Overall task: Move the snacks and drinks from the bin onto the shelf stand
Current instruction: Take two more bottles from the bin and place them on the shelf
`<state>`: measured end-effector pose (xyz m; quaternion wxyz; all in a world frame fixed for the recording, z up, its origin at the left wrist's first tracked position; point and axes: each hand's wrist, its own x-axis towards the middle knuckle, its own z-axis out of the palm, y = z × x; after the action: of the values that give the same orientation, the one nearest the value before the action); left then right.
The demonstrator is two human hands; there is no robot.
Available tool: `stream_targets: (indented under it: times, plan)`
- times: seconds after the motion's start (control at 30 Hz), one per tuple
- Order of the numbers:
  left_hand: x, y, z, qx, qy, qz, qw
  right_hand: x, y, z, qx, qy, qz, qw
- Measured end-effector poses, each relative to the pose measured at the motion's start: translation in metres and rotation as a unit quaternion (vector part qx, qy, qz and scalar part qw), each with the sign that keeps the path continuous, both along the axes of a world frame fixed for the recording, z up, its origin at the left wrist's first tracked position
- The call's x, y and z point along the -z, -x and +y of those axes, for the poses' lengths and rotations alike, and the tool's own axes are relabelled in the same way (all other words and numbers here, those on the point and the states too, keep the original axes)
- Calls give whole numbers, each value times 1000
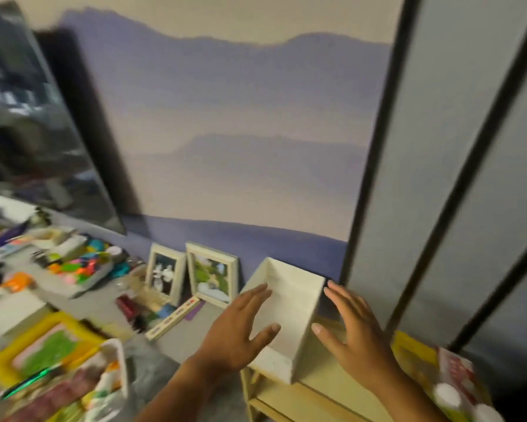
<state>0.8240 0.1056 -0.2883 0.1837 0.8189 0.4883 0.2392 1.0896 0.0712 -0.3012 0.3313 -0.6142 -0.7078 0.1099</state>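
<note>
A white open bin (298, 303) stands on top of a pale wooden shelf stand (326, 391) at the lower middle; its inside looks empty from here. My left hand (240, 327) hovers over the bin's left wall with fingers spread. On the other side of the bin, fingers also apart, is my right hand (353, 333). Neither hand holds anything. Snack packets in yellow and red-white wrapping (451, 376) lie on the stand's right end.
Two framed pictures (192, 275) lean against the purple wall left of the bin. A grey counter (176, 339) at the left holds coloured clutter, a yellow tray (42, 342) and a plastic bag (82, 388). A folding screen (457, 178) stands at the right.
</note>
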Motion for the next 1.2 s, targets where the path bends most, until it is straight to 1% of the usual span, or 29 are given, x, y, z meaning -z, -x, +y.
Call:
stream_targets:
  times: [0.13, 0.3, 0.5, 0.63, 0.73, 0.87, 1.07, 1.2]
  plan:
    - [-14, 106, -26, -98, -17, 4, 995, -11, 105, 19, -97, 17, -23, 995]
    - [-22, 239, -70, -194, -25, 15, 981, -22, 260, 16, -220, 14, -10, 975]
    - [-18, 389, -123, -259, -18, 4, 966, -18, 434, -7, -294, 8, -25, 955]
    - [-7, 473, -146, -296, 16, 24, 955, -4, 516, -14, -317, 16, -11, 948]
    - [3, 512, -152, -303, 37, 23, 952, 12, 552, -19, -321, 49, -15, 946]
    - [29, 537, -133, -297, 71, 18, 952, 39, 570, -4, -308, 90, -18, 947]
    - [74, 550, -71, -264, 117, 20, 957, 96, 563, 42, -247, 162, -14, 955]
    - [123, 557, -17, -232, 171, 29, 957, 151, 562, 74, -212, 230, -27, 949]
